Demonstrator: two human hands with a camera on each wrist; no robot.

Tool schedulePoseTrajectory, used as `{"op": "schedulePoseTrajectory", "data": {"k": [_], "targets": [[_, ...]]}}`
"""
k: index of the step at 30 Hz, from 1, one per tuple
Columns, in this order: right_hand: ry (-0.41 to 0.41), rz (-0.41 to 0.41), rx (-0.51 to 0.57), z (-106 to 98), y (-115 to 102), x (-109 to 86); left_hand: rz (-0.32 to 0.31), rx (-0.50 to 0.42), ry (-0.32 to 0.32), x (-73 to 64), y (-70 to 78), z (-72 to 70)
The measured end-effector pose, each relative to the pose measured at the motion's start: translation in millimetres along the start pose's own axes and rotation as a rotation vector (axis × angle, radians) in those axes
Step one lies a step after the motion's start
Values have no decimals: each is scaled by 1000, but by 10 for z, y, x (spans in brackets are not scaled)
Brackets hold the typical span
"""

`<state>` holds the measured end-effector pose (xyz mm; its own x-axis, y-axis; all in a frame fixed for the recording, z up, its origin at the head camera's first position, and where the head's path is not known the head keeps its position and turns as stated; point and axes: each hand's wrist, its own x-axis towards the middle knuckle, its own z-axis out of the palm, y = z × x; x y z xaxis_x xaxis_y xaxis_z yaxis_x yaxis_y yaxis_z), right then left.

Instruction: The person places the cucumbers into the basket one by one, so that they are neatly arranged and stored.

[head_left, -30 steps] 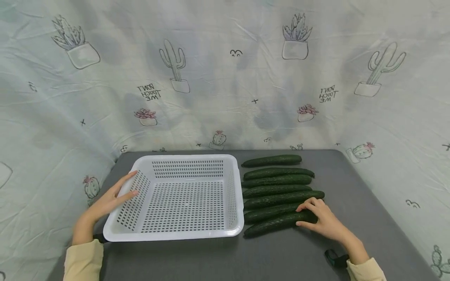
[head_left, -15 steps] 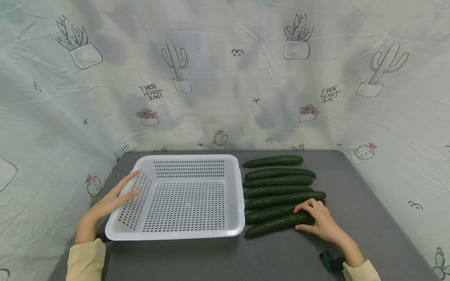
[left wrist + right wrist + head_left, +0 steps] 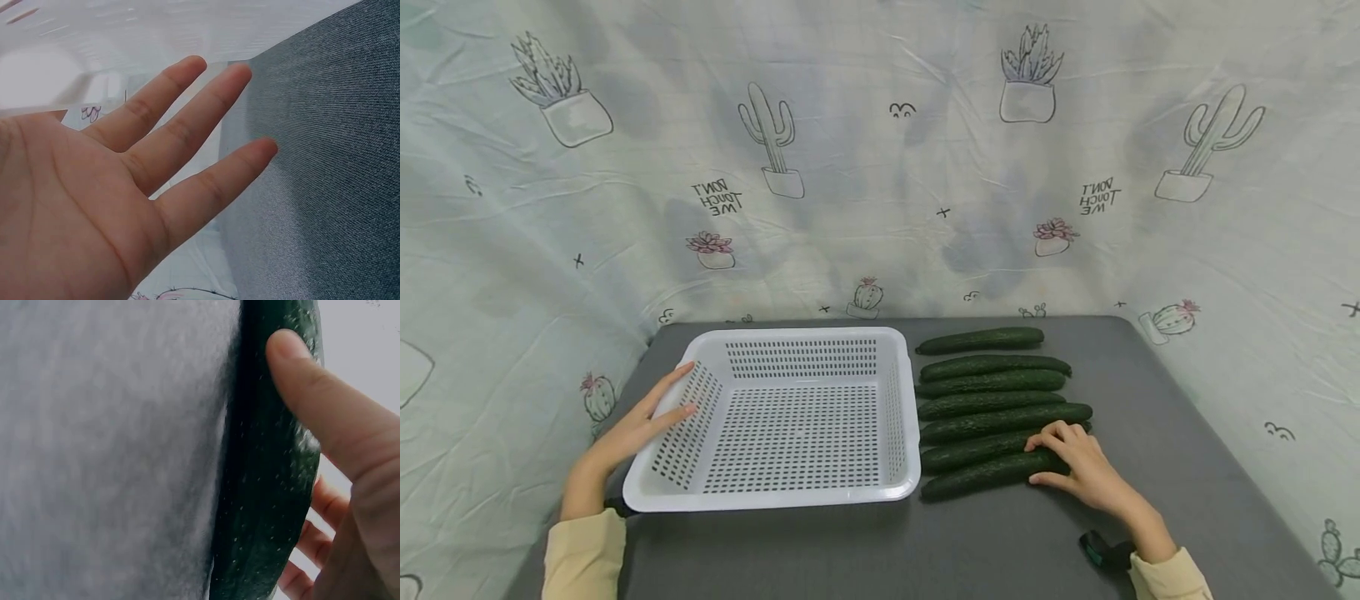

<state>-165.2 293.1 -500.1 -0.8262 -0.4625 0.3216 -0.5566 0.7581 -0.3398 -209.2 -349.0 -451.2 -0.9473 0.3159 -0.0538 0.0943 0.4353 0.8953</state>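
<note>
Lying over the left rim of the white plastic basket [image 3: 793, 442], my left hand [image 3: 643, 425] has its thumb and index finger on the inner wall. The left wrist view shows the other fingers [image 3: 215, 178] straight and spread outside the basket. Several dark green cucumbers lie side by side to the basket's right. My right hand [image 3: 1086, 467] holds the nearest cucumber [image 3: 977, 479] by its right end, which it partly hides. In the right wrist view the thumb [image 3: 290, 347] presses this cucumber [image 3: 269, 469] on one side, and fingers curl round behind it.
The other cucumbers [image 3: 988, 420] lie in a row behind, the farthest [image 3: 981, 341] slightly apart. A grey cloth [image 3: 790, 554] covers the table. A printed curtain [image 3: 880, 192] hangs along the back and sides. A dark wrist device [image 3: 1105, 552] sits at my right wrist.
My right hand has shifted slightly left along the nearest cucumber and still holds it. The left hand stays on the basket rim. The view shifts a little.
</note>
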Motion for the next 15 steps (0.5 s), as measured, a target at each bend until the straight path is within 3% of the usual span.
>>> {"op": "schedulePoseTrajectory", "data": {"k": [8, 15], "targets": [[-79, 60, -3, -43, -26, -3, 14, -4, 1, 14, -22, -5], [-99, 80, -22, -75, -71, -4, -1, -27, -1, 10, -41, -3]]}}
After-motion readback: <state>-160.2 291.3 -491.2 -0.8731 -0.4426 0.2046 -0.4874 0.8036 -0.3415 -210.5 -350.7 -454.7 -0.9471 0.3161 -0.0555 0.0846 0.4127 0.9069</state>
